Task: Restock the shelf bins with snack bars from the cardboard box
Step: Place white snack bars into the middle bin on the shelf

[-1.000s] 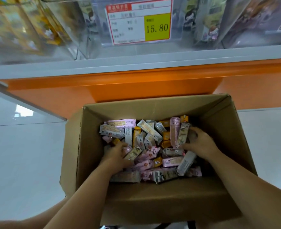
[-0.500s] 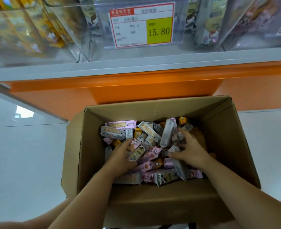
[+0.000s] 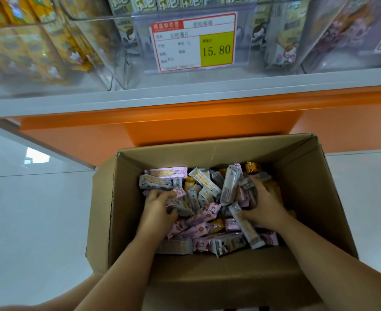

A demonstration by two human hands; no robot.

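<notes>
An open cardboard box (image 3: 308,187) stands on the floor below the shelf, filled with several grey, pink and yellow wrapped snack bars (image 3: 204,217). Both my hands are down inside it. My left hand (image 3: 159,209) curls round a grey bar (image 3: 181,205) at the left of the pile. My right hand (image 3: 262,205) lies on the right of the pile, its fingers and thumb curled round grey bars (image 3: 243,221). Above, clear shelf bins (image 3: 274,41) hold standing packs behind a price tag (image 3: 194,41) reading 15.80.
The grey shelf edge (image 3: 185,97) and an orange base panel (image 3: 185,124) rise just behind the box. White glossy floor (image 3: 34,209) lies on both sides. The left bin (image 3: 28,41) holds yellow packs, the right bin (image 3: 346,32) purple ones.
My head has tilted up a little, showing more of the bins. My left hand has moved up and closed on a grey bar. My right hand has shifted left, gathering bars.
</notes>
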